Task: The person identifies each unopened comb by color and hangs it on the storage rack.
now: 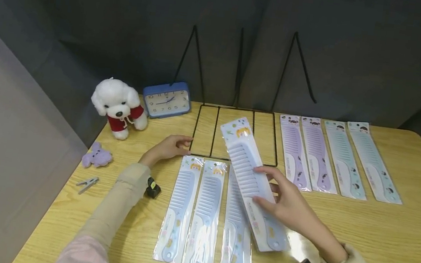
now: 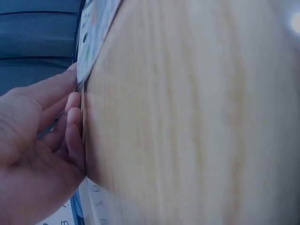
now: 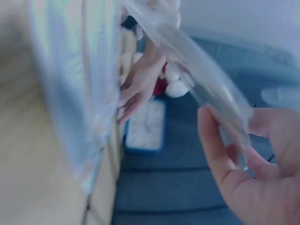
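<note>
My right hand (image 1: 285, 200) pinches a packaged light blue comb (image 1: 247, 171) by its edges, thumb on one side and fingers on the other. The comb hangs tilted over the third blue comb (image 1: 238, 240) of a row on the table and partly covers it. In the right wrist view the clear wrapper (image 3: 206, 65) shows edge-on between thumb and fingers. My left hand (image 1: 169, 147) rests on the table at the front left corner of a black wire rack (image 1: 214, 132), fingers loosely bent beside its wire. Two more blue combs (image 1: 178, 211) (image 1: 206, 214) lie close to it.
Two purple packaged combs (image 1: 291, 146) and two green ones (image 1: 343, 156) lie right of the rack. At the back left stand a blue clock (image 1: 167, 100) and a white plush dog (image 1: 114, 97). A small purple plush toy (image 1: 97, 155) and a grey clip (image 1: 87, 184) lie at the left edge.
</note>
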`<state>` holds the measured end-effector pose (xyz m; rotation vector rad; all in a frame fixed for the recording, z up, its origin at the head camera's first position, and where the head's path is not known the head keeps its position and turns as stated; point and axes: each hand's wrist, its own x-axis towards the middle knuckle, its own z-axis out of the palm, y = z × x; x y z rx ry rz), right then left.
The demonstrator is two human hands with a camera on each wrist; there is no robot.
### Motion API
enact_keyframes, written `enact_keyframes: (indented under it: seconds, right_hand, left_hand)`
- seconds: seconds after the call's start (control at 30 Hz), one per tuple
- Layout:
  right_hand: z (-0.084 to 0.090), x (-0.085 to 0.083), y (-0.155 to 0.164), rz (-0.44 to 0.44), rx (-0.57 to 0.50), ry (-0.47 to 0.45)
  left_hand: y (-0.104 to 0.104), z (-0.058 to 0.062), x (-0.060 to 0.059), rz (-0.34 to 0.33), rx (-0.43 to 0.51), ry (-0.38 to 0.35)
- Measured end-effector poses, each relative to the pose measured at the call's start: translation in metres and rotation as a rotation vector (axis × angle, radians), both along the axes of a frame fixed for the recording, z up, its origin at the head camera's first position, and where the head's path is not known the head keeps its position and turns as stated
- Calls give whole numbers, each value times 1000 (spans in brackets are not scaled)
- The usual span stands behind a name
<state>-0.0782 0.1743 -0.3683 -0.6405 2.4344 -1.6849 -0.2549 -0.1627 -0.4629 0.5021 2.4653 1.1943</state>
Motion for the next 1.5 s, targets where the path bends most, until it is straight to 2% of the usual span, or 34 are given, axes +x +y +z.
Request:
enact_keyframes:
  seconds: [0.2,0.33,0.53,0.73,0.87,1.0,1.13,1.23,1.4,1.5]
  right_hand:
    - [23,-20,-37,58,-45,203]
    - [35,-32,-56,82,-30,284]
    - [46,-44,-75,102,-24,334]
    - [49,-57,-86,90,22,361]
    - [47,-64,-91,69,63,370]
    - [45,-71,-95,55,60,361]
    - [48,-81,-98,31,73,330]
    - [46,-93,-100,13,87,296]
    - [38,-115,-103,4,90,249]
    - [34,-129,-107,22,75,173]
  left_hand:
    - [0,-4,-1,-4,2,4]
    - [1,-7,-3,-18,40,30]
    - [3,-3,-3,-33,64,86]
    - [3,6,0,-26,65,99]
    - [2,5,0,-23,50,86]
    - [0,-1,-2,-17,36,63]
    - [2,2,-2,-3,21,37]
    - [3,5,0,5,0,13]
    - [3,3,0,-3,-24,12]
    - [2,3,0,-4,-16,11]
